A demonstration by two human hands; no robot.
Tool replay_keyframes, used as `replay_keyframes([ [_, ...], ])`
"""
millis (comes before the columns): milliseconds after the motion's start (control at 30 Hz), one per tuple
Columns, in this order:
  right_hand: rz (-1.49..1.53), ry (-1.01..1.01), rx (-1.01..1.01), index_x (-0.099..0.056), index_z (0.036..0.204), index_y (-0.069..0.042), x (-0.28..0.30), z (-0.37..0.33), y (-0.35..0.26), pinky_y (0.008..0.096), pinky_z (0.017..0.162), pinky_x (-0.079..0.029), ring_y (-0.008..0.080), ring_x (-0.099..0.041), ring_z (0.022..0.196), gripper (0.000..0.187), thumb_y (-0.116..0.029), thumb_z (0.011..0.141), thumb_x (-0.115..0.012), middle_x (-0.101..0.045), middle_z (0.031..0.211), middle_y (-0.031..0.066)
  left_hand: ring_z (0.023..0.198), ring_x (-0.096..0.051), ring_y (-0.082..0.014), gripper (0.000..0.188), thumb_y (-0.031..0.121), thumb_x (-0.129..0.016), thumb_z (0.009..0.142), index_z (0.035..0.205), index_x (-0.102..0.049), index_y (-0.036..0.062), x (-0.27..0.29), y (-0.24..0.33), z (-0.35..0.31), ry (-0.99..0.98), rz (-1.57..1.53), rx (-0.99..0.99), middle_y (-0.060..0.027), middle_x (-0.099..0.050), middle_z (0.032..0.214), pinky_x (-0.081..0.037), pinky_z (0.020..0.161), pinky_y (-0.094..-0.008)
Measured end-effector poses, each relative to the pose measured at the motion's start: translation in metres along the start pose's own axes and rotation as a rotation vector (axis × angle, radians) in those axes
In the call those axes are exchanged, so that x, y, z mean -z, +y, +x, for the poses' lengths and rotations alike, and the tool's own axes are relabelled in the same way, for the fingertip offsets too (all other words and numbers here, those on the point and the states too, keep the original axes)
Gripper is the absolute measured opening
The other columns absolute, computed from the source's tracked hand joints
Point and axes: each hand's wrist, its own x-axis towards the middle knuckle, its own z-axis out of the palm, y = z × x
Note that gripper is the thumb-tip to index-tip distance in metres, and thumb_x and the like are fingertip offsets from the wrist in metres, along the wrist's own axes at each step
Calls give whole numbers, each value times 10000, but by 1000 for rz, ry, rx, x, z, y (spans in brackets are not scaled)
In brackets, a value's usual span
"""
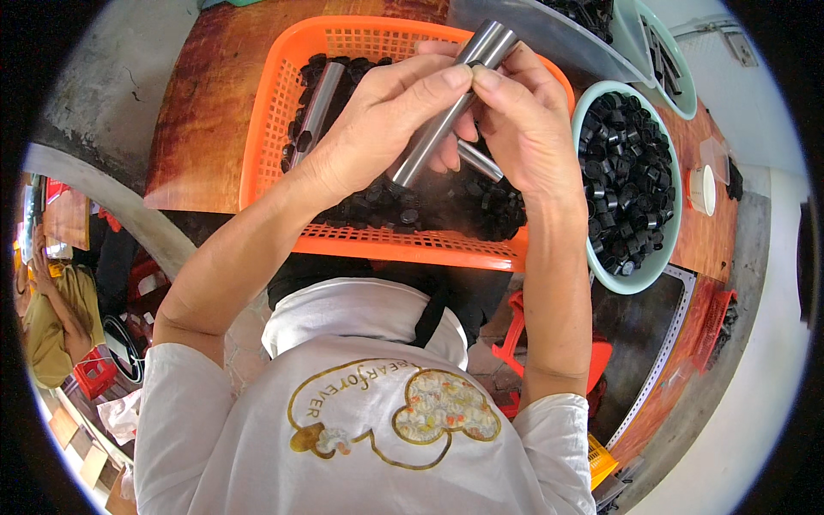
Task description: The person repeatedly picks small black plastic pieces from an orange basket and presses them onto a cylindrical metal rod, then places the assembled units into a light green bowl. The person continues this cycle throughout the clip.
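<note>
A shiny metal tube (422,156) slants across the space between my two hands, above an orange plastic basket (259,142). My left hand (390,107) is closed round its near side, thumb on top. From the other side my right hand (528,129) grips the same tube, and both thumb tips meet at a small dark spot on it. Whether that spot is a hole or a black part, I cannot tell. Below, loose black plastic caps (403,215) cover the basket's bottom. Two more metal pieces lie there: a tube (322,105) at the left and a partly hidden one (479,160) under my hands.
Right of the basket, a pale green bowl (676,210) holds many black caps. Behind it are a clear plastic bin (515,26) and another green bowl (688,107) with dark strips. A white cup (704,190) stands farther right. Another person (60,322) sits far left.
</note>
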Motion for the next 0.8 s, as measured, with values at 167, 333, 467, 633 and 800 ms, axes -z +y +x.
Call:
replay_keyframes([
  [167,-74,44,60,-609,1206,-5,-1,-1,0,306,761,-538,194,-639,916,312,-168,940,-631,-624,1275,262,641,-629,-119,427,283,-496,1039,1333,-528,-25,-5,0,-4,3,35,-81,-78,-651,838,-535,579,-238],
  [333,-94,-47,75,-594,1221,13,-3,-2,-2,306,777,-535,185,-643,891,347,-199,953,-657,-659,1136,169,595,-573,-78,334,228,-546,989,1234,-613,11,-7,1,-6,117,115,-126,-19,-605,775,-469,536,-228],
  [467,-163,-52,140,-592,1139,26,-7,-7,-2,290,586,-579,168,-656,700,285,-183,963,-674,-659,956,95,572,-557,-69,391,188,-552,970,1316,-578,10,-7,-1,-7,118,89,-159,-7,-601,764,-447,522,-220],
  [633,-186,-54,154,-587,1124,30,-9,-8,-2,301,599,-596,174,-658,704,250,-161,977,-652,-648,924,91,582,-576,-98,406,172,-568,964,1318,-556,-26,-5,-5,-8,98,207,-236,-34,-612,753,-465,548,-247],
  [800,-201,-57,161,-592,1123,21,-8,-9,0,284,627,-576,148,-643,738,234,-158,983,-645,-648,911,73,642,-650,-253,376,118,-558,941,1279,-556,-47,-6,-10,-6,148,442,-485,-143,-621,752,-513,608,-344],
])
